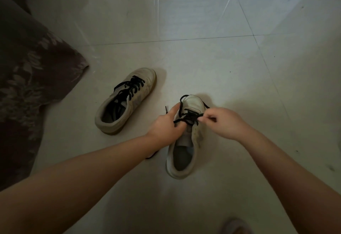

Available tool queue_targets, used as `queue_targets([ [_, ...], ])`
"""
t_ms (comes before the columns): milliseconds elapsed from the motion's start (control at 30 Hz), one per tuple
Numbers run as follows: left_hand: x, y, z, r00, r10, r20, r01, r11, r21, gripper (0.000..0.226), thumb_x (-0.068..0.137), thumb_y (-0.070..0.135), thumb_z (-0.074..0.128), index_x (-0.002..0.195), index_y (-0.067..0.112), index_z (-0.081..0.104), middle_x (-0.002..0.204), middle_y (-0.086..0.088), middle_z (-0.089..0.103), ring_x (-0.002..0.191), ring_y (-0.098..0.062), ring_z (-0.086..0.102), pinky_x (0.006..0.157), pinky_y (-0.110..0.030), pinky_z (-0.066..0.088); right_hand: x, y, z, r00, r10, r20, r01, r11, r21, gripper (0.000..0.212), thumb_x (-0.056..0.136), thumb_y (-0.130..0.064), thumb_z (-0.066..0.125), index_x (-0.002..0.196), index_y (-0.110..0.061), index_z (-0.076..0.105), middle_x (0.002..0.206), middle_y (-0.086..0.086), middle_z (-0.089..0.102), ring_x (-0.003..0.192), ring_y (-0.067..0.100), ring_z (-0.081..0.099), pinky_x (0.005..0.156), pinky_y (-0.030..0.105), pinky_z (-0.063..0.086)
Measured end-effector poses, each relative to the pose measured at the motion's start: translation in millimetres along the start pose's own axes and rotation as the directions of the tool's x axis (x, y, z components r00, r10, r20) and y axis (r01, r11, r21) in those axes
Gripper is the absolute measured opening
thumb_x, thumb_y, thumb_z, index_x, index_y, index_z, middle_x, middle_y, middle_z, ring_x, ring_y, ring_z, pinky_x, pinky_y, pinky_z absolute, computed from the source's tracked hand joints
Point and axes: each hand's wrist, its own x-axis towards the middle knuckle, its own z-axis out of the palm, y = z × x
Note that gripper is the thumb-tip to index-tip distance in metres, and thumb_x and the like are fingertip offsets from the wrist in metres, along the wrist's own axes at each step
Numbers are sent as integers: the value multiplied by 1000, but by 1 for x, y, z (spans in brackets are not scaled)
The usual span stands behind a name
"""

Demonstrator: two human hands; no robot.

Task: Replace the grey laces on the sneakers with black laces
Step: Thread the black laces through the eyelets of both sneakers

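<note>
The black lace [188, 116] crosses the front of the near sneaker [186, 137], directly between both hands. This sneaker lies on the tiled floor [203, 58] with its long axis running away from the person, toe far, heel near. The right hand [224, 123] pinches a strand of the lace in a narrow grip at the shoe's right edge. The left hand [166, 126] rests on the shoe's left side, forefinger stretched toward the toe, touching the lace. The second sneaker [125, 101], already laced black, lies left of the left hand, toe pointing away and rightward.
</note>
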Motion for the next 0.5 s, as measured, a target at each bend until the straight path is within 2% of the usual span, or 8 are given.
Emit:
queue_targets([
  [67,0,-1,-4,998,62,5,-62,996,58,59,90,32,45,145,40,26,61,2,54,54,-15,52,53,-28,44,-3,19,-4,991,125,-38,-97,898,429,33,97,-32,50,66,-20,49,60,-2,42,57,14,38,56,29,28],
  [133,3,1,-6,994,105,10,-105,988,109,58,90,29,45,145,37,29,62,2,53,57,-18,53,55,-29,46,-6,25,3,968,249,-40,-117,581,805,31,100,-27,44,73,-15,55,69,3,50,60,12,40,65,27,34],
  [233,9,7,-5,998,62,10,-63,994,95,65,88,33,50,147,22,23,78,-2,59,79,-27,61,70,-36,52,-4,6,8,981,181,67,-66,-10,998,36,103,-20,31,81,-5,55,80,3,67,85,14,63,90,28,50],
  [300,14,7,-6,999,-35,-14,36,997,63,71,87,36,54,146,13,22,99,-9,63,96,-29,61,77,-34,48,-1,-10,2,986,119,117,-77,-301,951,37,103,-22,29,73,-8,46,64,4,60,74,17,65,79,28,57],
  [333,17,6,-7,997,-74,-23,75,995,60,67,87,37,55,143,10,29,108,-10,61,101,-28,59,79,-32,46,0,-16,0,982,121,148,-99,-341,935,38,103,-25,30,69,-13,40,54,0,50,60,15,58,67,26,57],
  [400,19,4,-9,996,-80,-26,82,995,54,45,88,35,55,124,9,53,107,-7,63,96,-23,59,75,-28,45,2,-19,-3,955,184,234,-172,-299,939,39,102,-28,33,64,-18,31,44,-5,32,40,10,35,44,20,44],
  [467,20,1,-11,998,-52,-41,52,998,18,31,89,30,54,114,13,60,96,-3,64,85,-19,58,68,-25,42,3,-10,0,910,319,266,-254,-79,964,40,101,-28,38,64,-19,28,41,-6,25,34,8,22,35,19,24],
  [500,21,0,-13,998,-40,-53,39,999,-7,31,89,28,53,117,16,60,92,-2,64,79,-17,57,67,-24,42,2,-3,2,894,384,231,-301,133,944,39,100,-32,42,65,-18,29,43,-5,27,35,8,23,36,19,20],
])
